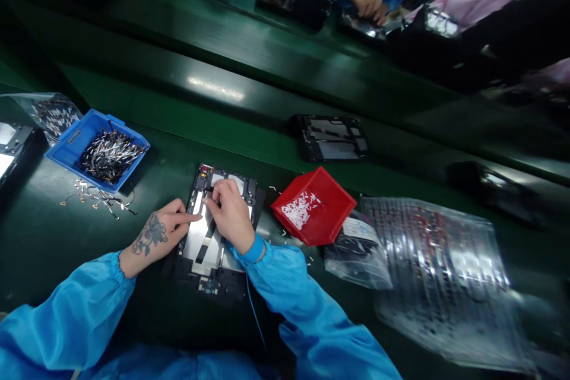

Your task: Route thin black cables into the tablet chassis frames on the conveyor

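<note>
Hands on tablet chassis, mid-tabletop

Right grip (231, 214): thumb and forefinger clenched on small dark piece (208, 189), pressed down at upper left corner of tablet chassis (209, 284). Blue wrist strap (255, 249) on that wrist, thin blue cord (253, 303) trailing down toward body.

Left grip (155, 236): released, nothing seen in it; forefinger stretched out, tip touching silver plate (196, 237) at chassis's left side, other fingers curled. Tattoo on back of hand. Blue sleeves on both arms.

Chassis flat on green tabletop (44, 237), straight in front of body, between both hands, open side up. Black flex strip (205, 246) running diagonally over silver plate, partly hidden under right palm.

Left of chassis: loose metal parts (98, 199) scattered on tabletop, just beside blue tray (73, 139) filled with same sort of parts. Clear bag (53, 110) behind blue tray, contents too blurred to tell.

Right of chassis: red tray (332, 219), tilted, with white bits (300, 209) inside, a few spilled around it. Small bag (356, 255) touching red tray, large shiny plastic bag (445, 273) further right, blurred.

Beyond, on raised belt: second chassis (332, 138), lying alone. Far side: co-worker's hand (367, 3) in blue sleeve over other dark devices.
</note>
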A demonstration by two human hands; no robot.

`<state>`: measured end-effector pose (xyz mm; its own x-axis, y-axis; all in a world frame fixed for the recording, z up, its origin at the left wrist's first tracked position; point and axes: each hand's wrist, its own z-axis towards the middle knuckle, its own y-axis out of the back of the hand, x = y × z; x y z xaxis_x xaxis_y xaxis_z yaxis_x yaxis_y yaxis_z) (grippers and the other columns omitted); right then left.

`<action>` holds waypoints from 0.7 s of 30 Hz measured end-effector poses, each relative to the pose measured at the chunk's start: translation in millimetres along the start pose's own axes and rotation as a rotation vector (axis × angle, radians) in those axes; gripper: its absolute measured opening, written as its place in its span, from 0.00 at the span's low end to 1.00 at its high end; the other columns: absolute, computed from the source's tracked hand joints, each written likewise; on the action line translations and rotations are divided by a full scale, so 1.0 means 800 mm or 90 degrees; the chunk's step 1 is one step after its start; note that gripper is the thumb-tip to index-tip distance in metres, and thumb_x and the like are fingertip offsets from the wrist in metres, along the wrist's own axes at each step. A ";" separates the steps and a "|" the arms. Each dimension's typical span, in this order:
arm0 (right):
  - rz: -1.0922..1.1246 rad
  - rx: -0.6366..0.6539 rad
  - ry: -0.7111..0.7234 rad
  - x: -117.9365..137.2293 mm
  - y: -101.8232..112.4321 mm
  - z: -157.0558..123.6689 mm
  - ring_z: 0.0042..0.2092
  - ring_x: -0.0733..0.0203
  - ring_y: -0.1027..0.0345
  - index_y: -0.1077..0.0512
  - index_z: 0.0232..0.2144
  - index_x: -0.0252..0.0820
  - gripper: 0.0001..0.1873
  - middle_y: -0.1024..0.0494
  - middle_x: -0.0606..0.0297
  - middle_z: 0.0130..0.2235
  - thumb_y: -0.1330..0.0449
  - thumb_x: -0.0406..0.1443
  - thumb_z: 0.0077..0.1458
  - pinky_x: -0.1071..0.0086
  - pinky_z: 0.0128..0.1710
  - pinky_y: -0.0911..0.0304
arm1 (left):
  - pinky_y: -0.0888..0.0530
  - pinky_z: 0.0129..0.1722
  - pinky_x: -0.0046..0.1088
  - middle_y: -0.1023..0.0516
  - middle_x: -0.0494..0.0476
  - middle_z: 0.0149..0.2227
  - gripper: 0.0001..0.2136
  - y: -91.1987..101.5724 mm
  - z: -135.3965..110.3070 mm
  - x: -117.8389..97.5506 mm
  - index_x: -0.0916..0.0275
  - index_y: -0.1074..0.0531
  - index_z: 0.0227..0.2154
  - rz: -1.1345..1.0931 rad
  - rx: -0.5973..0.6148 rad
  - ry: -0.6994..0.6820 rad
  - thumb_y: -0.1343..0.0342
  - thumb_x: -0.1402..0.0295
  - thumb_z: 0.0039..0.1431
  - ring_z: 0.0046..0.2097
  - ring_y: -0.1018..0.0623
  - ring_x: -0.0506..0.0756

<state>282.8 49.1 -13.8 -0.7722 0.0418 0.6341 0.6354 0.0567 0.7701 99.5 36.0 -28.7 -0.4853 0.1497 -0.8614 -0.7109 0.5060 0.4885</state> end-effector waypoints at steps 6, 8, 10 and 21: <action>-0.090 -0.028 0.009 0.004 0.004 0.015 0.35 0.59 0.38 0.39 0.28 0.44 0.07 0.35 0.62 0.39 0.43 0.33 0.55 0.67 0.30 0.44 | 0.28 0.34 0.24 0.33 0.52 0.33 0.17 0.001 0.000 0.001 0.55 0.23 0.43 0.047 -0.011 -0.014 0.55 0.73 0.60 0.34 0.28 0.50; -0.077 -0.037 0.030 0.005 0.017 0.009 0.37 0.58 0.37 0.39 0.28 0.44 0.07 0.35 0.62 0.39 0.43 0.33 0.55 0.67 0.32 0.42 | 0.27 0.35 0.25 0.31 0.54 0.35 0.17 -0.004 -0.013 -0.005 0.55 0.24 0.46 0.129 -0.048 -0.026 0.56 0.73 0.61 0.36 0.27 0.51; -0.030 -0.057 0.050 0.000 0.042 -0.005 0.37 0.58 0.37 0.40 0.27 0.44 0.08 0.34 0.62 0.38 0.43 0.35 0.55 0.66 0.34 0.40 | 0.26 0.41 0.32 0.28 0.59 0.41 0.17 -0.016 -0.035 -0.013 0.54 0.27 0.50 0.251 -0.091 -0.069 0.55 0.70 0.62 0.43 0.26 0.56; -0.231 -0.210 -0.383 -0.178 0.303 0.054 0.28 0.63 0.32 0.29 0.30 0.40 0.13 0.25 0.63 0.28 0.40 0.44 0.54 0.70 0.32 0.39 | 0.48 0.61 0.61 0.37 0.58 0.63 0.30 -0.097 -0.060 0.017 0.45 0.51 0.64 0.534 -0.116 -0.222 0.49 0.62 0.59 0.63 0.38 0.70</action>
<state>546.3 100.3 79.4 -0.7413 0.6176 0.2628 0.2376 -0.1248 0.9633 123.8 -42.3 -71.3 -0.7174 0.6689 -0.1948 -0.2794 -0.0201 0.9600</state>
